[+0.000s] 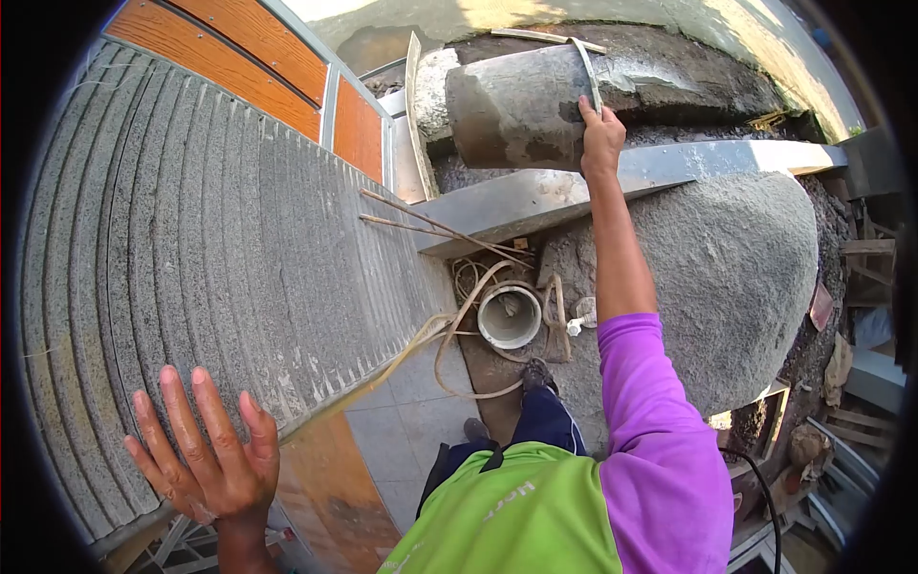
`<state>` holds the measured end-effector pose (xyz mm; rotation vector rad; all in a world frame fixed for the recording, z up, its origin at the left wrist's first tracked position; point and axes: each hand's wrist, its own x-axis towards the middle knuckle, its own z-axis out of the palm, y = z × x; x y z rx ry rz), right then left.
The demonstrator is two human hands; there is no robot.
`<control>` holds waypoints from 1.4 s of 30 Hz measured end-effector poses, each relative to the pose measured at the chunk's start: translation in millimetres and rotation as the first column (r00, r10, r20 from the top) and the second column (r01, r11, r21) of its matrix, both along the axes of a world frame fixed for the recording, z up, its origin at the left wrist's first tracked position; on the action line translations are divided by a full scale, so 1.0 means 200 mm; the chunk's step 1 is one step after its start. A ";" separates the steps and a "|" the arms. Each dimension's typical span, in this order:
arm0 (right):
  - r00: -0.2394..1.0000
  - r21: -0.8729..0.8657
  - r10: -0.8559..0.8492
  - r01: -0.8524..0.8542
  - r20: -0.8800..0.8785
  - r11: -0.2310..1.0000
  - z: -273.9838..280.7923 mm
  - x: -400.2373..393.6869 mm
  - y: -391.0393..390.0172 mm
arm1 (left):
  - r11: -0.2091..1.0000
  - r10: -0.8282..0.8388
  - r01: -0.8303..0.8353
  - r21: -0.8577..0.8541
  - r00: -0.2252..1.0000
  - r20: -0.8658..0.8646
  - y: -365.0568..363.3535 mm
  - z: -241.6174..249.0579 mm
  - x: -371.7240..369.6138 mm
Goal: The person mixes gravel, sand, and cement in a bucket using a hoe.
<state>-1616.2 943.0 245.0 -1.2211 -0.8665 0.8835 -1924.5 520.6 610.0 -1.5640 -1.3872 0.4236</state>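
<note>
My right hand is stretched far forward, its fingers closed on the rim of a grey bucket. This bucket is tipped onto its side, with dark wet patches on its wall, beyond a grey ledge. Its mouth faces right, and its inside is hidden. My left hand is raised at the lower left with fingers spread and nothing in it. Below that hand stretches a ribbed grey surface. Wet-looking smears show on the left fingers.
A large heap of grey sand lies right of my feet. Ahead of them stands a smaller bucket among a looped hose, thin sticks and a white-capped bottle. Orange wood-look panels stand upper left. Scrap timber lies far right.
</note>
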 end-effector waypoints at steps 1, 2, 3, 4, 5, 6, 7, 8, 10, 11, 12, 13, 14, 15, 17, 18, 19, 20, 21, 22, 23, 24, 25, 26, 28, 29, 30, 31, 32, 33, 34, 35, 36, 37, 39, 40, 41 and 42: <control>0.999 0.008 0.020 -0.020 0.027 1.000 -0.04 0.04 -0.08 | 1.000 -0.003 0.003 0.002 1.000 0.009 0.00 0.00 0.00; 0.995 -0.005 0.034 -0.034 0.095 0.999 0.00 0.07 -0.23 | 1.000 -0.008 0.008 0.004 1.000 0.019 -0.01 0.00 0.00; 0.981 -0.068 0.031 -0.018 0.190 0.998 0.09 0.10 -0.40 | 1.000 -0.016 0.016 0.010 0.999 0.030 -0.01 0.00 0.01; 0.943 -0.099 0.010 0.024 0.333 0.995 0.16 0.13 -0.55 | 0.999 -0.034 0.033 0.019 0.999 0.040 -0.01 0.00 0.01; 0.907 -0.153 0.032 0.036 0.419 0.988 0.18 0.19 -0.70 | 0.998 -0.054 0.052 0.029 0.997 0.053 -0.01 0.00 0.01; 0.911 -0.083 0.000 0.038 0.411 0.996 0.23 0.23 -0.85 | 0.997 -0.075 0.073 0.040 0.995 0.066 -0.01 0.00 0.01; 0.893 -0.058 -0.006 0.037 0.450 0.998 0.18 0.31 -0.97 | 0.993 -0.104 0.100 0.058 0.991 0.084 -0.02 0.00 0.00; 0.870 -0.192 0.045 0.058 0.492 0.980 0.27 0.37 -1.14 | 0.989 -0.134 0.126 0.080 0.986 0.103 -0.02 -0.01 -0.01; 0.847 -0.224 0.021 0.117 0.531 0.968 0.26 0.53 -1.44 | 0.975 -0.202 0.186 0.122 0.970 0.135 -0.03 -0.02 -0.02; 0.837 -0.239 0.010 0.145 0.547 0.960 0.27 0.61 -1.61 | 0.966 -0.235 0.215 0.141 0.961 0.148 -0.03 -0.02 -0.03; 0.829 -0.260 0.003 0.172 0.559 0.950 0.29 0.68 -1.77 | 0.958 -0.266 0.242 0.154 0.951 0.160 -0.04 -0.03 -0.03; 0.810 -0.262 -0.011 0.202 0.586 0.944 0.31 0.75 -1.92 | 0.946 -0.295 0.267 0.183 0.944 0.148 -0.05 -0.03 -0.04; 0.793 -0.270 -0.026 0.238 0.609 0.933 0.33 0.83 -2.11 | 0.941 -0.310 0.280 0.191 0.939 0.148 -0.05 -0.03 -0.05; 0.776 -0.282 -0.036 0.272 0.630 0.920 0.34 0.89 -2.31 | 0.936 -0.324 0.294 0.194 0.934 0.147 -0.05 -0.04 -0.06; 0.739 -0.296 -0.086 0.370 0.668 0.881 0.41 0.99 -2.71 | 0.924 -0.360 0.336 0.185 0.925 0.121 -0.08 -0.03 -0.05; 0.721 -0.303 -0.107 0.416 0.685 0.857 0.44 1.03 -2.91 | 0.920 -0.370 0.346 0.183 0.922 0.117 -0.08 -0.03 -0.05; 0.712 -0.332 -0.111 0.452 0.693 0.828 0.47 1.07 -3.11 | 0.917 -0.378 0.355 0.181 0.919 0.112 -0.08 -0.03 -0.06; 0.680 -0.316 -0.149 0.509 0.718 0.801 0.47 1.10 -3.32 | 0.913 -0.388 0.366 0.179 0.916 0.107 -0.08 -0.04 -0.08; 0.640 -0.291 -0.186 0.565 0.746 0.772 0.48 1.15 -3.52 | 0.902 -0.408 0.386 0.192 0.909 0.087 -0.09 -0.05 -0.10; 0.598 -0.269 -0.217 0.616 0.772 0.740 0.48 1.19 -3.71 | 0.891 -0.426 0.406 0.203 0.902 0.066 -0.09 -0.05 -0.11; 0.567 -0.253 -0.260 0.669 0.781 0.699 0.49 1.22 -3.91 | 0.881 -0.444 0.428 0.201 0.895 0.041 -0.08 -0.05 -0.12; 0.540 -0.247 -0.288 0.713 0.791 0.657 0.49 1.25 -4.11 | 0.884 -0.445 0.432 0.178 0.895 0.036 -0.08 -0.05 -0.14; 0.507 -0.248 -0.290 0.749 0.812 0.615 0.51 1.29 -4.30 | 0.889 -0.442 0.434 0.143 0.896 0.027 -0.08 -0.04 -0.16; 0.495 -0.232 -0.333 0.773 0.802 0.591 0.53 1.31 -4.50 | 0.893 -0.440 0.435 0.118 0.898 0.018 -0.08 -0.05 -0.16; 0.469 -0.223 -0.379 0.814 0.798 0.537 0.57 1.37 -4.87 | 0.911 -0.411 0.408 0.065 0.911 0.034 -0.09 -0.05 -0.16; 0.419 -0.205 -0.399 0.854 0.816 0.478 0.59 1.37 -5.03 | 0.915 -0.402 0.400 0.046 0.915 0.035 -0.08 -0.03 -0.15; 0.357 -0.173 -0.418 0.892 0.835 0.417 0.61 1.38 -5.17 | 0.905 -0.424 0.421 0.061 0.905 0.031 -0.04 -0.03 -0.15; 0.346 -0.175 -0.426 0.903 0.836 0.392 0.57 1.43 -5.34 | 0.897 -0.438 0.435 0.074 0.898 0.031 -0.03 -0.04 -0.17; 0.340 -0.179 -0.426 0.910 0.838 0.374 0.52 1.47 -5.51 | 0.894 -0.444 0.441 0.082 0.895 0.032 -0.03 -0.05 -0.16; 0.334 -0.183 -0.426 0.916 0.841 0.357 0.49 1.51 -5.63 | 0.933 -0.358 0.354 0.062 0.931 0.074 -0.06 -0.05 -0.11; 0.338 -0.207 -0.426 0.923 0.839 0.325 0.48 1.51 -5.71 | 0.919 -0.387 0.391 0.047 0.878 0.281 -0.03 -0.09 -0.09; 0.346 -0.235 -0.428 0.927 0.835 0.292 0.47 1.49 -5.79 | 0.903 -0.394 0.428 0.037 0.789 0.471 0.03 -0.19 -0.10; 0.349 -0.257 -0.433 0.931 0.831 0.258 0.47 1.49 -5.86 | 0.883 -0.379 0.467 0.037 0.664 0.644 0.05 -0.29 -0.04; 0.353 -0.254 -0.411 0.927 0.841 0.276 0.37 1.54 -5.97 | 0.862 -0.269 0.503 -0.058 0.553 0.788 -0.03 -0.39 0.10; 0.378 -0.313 -0.345 0.922 0.860 0.228 0.33 1.55 -6.05 | 0.719 -0.013 0.675 -0.165 0.250 0.968 -0.23 -0.71 0.43; 0.391 -0.339 -0.315 0.918 0.865 0.207 0.30 1.56 -6.06 | 0.599 0.099 0.766 -0.235 0.220 0.970 -0.34 -0.87 0.62; 0.439 -0.372 -0.386 0.897 0.811 0.239 0.26 1.57 -6.07 | 0.570 0.422 0.724 -0.389 0.147 0.894 -0.53 -1.02 0.86; 0.473 -0.404 -0.379 0.880 0.795 0.250 0.21 1.58 -6.09 | 0.495 0.513 0.758 -0.425 0.141 0.847 -0.78 -1.11 1.10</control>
